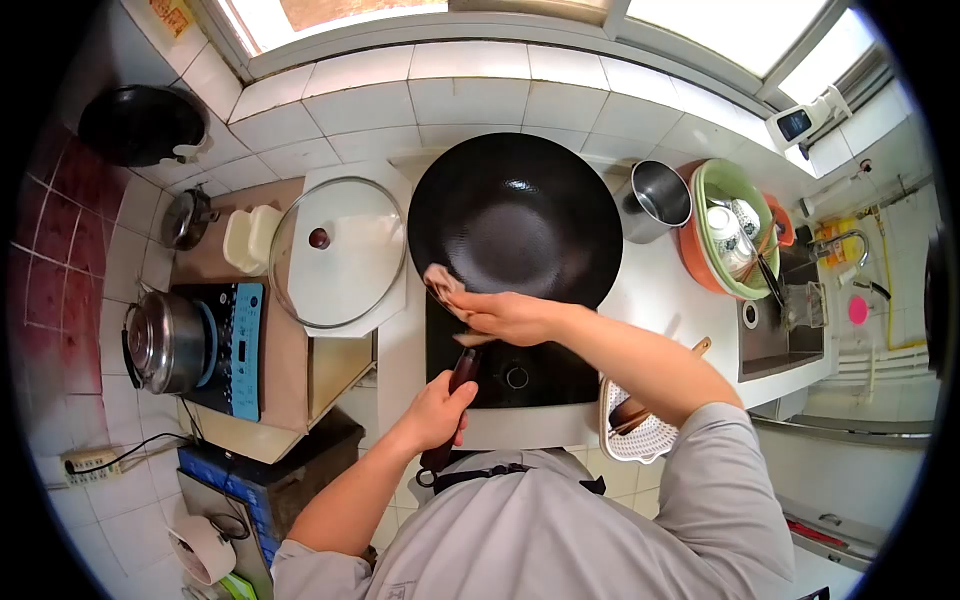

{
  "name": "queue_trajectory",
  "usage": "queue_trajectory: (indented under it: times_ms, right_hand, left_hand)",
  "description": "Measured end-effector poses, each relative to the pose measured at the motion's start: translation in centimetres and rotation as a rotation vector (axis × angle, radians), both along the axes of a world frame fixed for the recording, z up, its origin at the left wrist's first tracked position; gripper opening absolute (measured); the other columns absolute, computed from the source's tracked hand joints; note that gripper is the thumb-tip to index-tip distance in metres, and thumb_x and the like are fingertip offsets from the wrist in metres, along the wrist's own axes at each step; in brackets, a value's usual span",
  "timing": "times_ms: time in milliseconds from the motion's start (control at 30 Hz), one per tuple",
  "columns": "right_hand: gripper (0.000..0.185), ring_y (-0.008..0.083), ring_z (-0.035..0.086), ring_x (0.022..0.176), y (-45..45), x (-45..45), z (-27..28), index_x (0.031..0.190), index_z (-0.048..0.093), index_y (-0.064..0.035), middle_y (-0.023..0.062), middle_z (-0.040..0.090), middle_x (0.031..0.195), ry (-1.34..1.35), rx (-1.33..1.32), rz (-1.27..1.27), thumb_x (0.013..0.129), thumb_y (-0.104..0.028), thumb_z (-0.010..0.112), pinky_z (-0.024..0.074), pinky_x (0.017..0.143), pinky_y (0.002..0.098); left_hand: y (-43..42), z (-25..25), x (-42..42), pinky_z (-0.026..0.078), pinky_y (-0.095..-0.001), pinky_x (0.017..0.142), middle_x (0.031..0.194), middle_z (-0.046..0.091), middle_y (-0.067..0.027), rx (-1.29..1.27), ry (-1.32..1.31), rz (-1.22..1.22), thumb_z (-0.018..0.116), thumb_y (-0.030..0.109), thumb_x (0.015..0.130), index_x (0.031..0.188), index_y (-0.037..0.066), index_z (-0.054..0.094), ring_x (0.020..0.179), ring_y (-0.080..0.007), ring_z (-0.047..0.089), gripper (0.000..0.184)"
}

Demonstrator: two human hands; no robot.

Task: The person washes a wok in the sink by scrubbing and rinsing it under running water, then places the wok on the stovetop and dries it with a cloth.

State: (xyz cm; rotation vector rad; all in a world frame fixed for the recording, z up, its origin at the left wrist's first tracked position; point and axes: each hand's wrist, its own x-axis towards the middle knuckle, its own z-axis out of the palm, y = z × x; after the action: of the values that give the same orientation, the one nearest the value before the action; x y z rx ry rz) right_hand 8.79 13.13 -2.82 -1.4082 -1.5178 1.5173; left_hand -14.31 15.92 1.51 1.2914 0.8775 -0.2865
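Note:
A large black wok [515,240] rests on the black cooktop [560,375], its inside bare and shiny. My left hand [432,412] is wrapped round the wok's dark handle [464,372], which points toward my body. My right hand [515,318] reaches across to the near left rim and grips a brownish cloth [440,280]. The cloth is bunched at the wok's edge, and another part of it hangs below the fingers near the base of the handle. My right fingertips are partly hidden by the cloth.
Left of the wok lies a glass lid [338,250]; farther left, a kettle [168,342] stands by a blue-edged induction cooker [245,350]. To the right are a metal container [655,200], stacked basins [700,250] with dishes, a sink [790,350] and a white basket [640,445].

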Motion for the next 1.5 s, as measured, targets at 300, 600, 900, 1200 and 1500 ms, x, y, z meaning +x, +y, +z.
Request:
queue_trajectory:
  times_ms: [300, 600, 900, 1200, 1500]
  right_hand:
    - [0.016, 0.0323, 0.067, 0.084, -3.6, 9.3, 3.7, 0.084, 0.070, -0.0061, 0.0130, 0.070, 0.086, -1.185, -0.171, 0.224, 0.070, -0.009, 0.063, 0.0546, 0.071, 0.0402]
    - [0.043, 0.0276, 0.053, 0.102, -3.1, -2.8, 3.4, 0.115, 0.064, -0.0096, 0.0061, 0.056, 0.126, -0.598, 0.593, -0.098, 0.073, -0.003, 0.062, 0.0438, 0.089, 0.0346]
    - [0.046, 0.0207, 0.050, 0.097, -5.9, -3.7, 3.2, 0.119, 0.061, -0.0139, -0.0062, 0.056, 0.126, -0.878, 0.743, -0.054, 0.074, -0.012, 0.063, 0.0441, 0.082, 0.0314]
    - [0.023, 0.0223, 0.057, 0.087, -10.1, -1.5, 3.9, 0.094, 0.068, -0.0054, 0.0025, 0.068, 0.101, -0.923, 0.520, -0.095, 0.071, -0.004, 0.064, 0.0465, 0.078, 0.0292]
    - [0.046, 0.0369, 0.047, 0.120, -5.5, -9.0, 2.6, 0.126, 0.053, 0.0045, 0.0230, 0.048, 0.135, -0.652, 0.679, -0.379, 0.080, 0.001, 0.056, 0.0376, 0.103, 0.0432]
  left_hand:
    - [0.2, -0.3, -0.2, 0.044, -0.0303, 0.044, 0.065, 0.053, -0.0048, 0.026, -0.015, 0.021, 0.049, 0.036, 0.097, 0.098, 0.003, 0.047, 0.045, -0.0142, 0.053, 0.034]
    - [0.3, -0.5, -0.3, 0.043, -0.0299, 0.043, 0.065, 0.053, -0.0048, 0.003, -0.028, 0.029, 0.049, 0.034, 0.097, 0.098, 0.002, 0.047, 0.044, -0.0140, 0.052, 0.032]
    - [0.1, -0.9, -0.4, 0.043, -0.0293, 0.043, 0.066, 0.053, -0.0053, -0.007, -0.056, 0.067, 0.050, 0.033, 0.097, 0.100, 0.001, 0.047, 0.044, -0.0137, 0.051, 0.033]
    - [0.3, -1.6, -0.9, 0.045, -0.0305, 0.046, 0.068, 0.055, -0.0058, -0.046, -0.100, 0.067, 0.051, 0.036, 0.097, 0.102, 0.002, 0.048, 0.046, -0.0148, 0.054, 0.035]
    - [-0.5, -1.3, -1.7, 0.047, -0.0284, 0.048, 0.080, 0.057, -0.0071, -0.151, -0.187, 0.113, 0.056, 0.019, 0.089, 0.107, 0.004, 0.048, 0.054, -0.0156, 0.057, 0.025]
